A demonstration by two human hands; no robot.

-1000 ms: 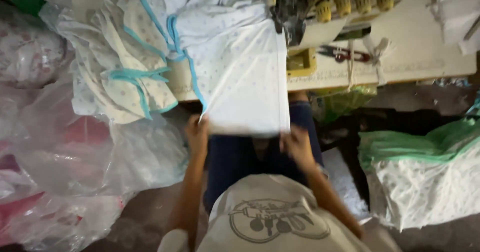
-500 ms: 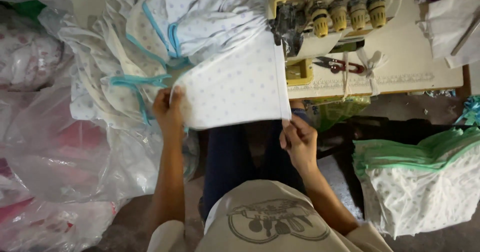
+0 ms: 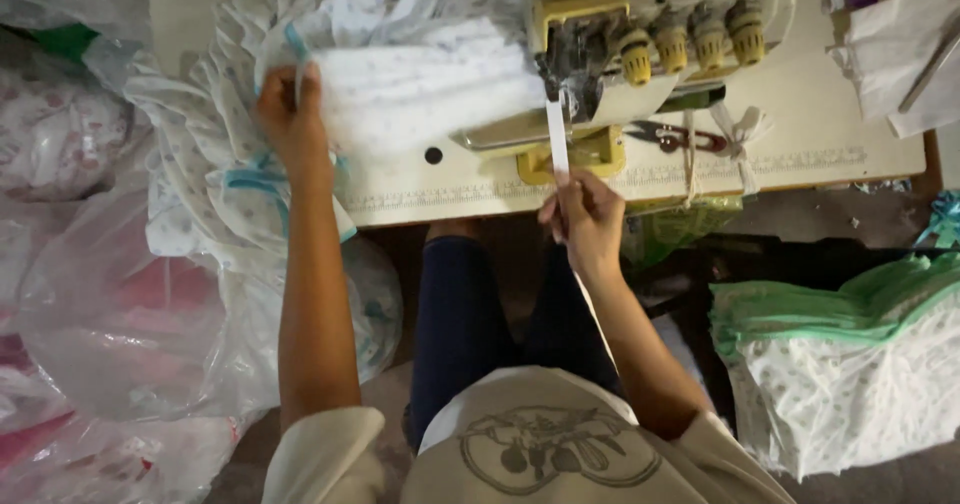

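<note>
L hand (image 3: 292,119) is closed on the left edge of a white dotted cotton fabric piece (image 3: 420,89), grip tight w/ fingers curled over the cloth, holding it flat on the cream worktop (image 3: 800,114). The piece runs right across the worktop to the foot of the cream-and-yellow sewing machine (image 3: 620,34), its right end tucked under the machine head.

R hand (image 3: 585,214) sits at the front edge of the worktop, just below the machine – narrow pinch grip, thumb & fingers closed on a thin white fabric strip (image 3: 556,139) that runs straight up from the hand to the needle area.

Under and behind the L hand: a heap of white dotted garments w/ light-blue trim (image 3: 220,184), spilling off the worktop's left end. Small scissors w/ dark red handles (image 3: 680,139) lie on the worktop right of the machine, near a knotted white tie. Far left – clear plastic bags of cloth (image 3: 110,304) on the floor. Lower right: a stack of white dotted pieces w/ green edging (image 3: 850,364), well apart from both hands.
</note>
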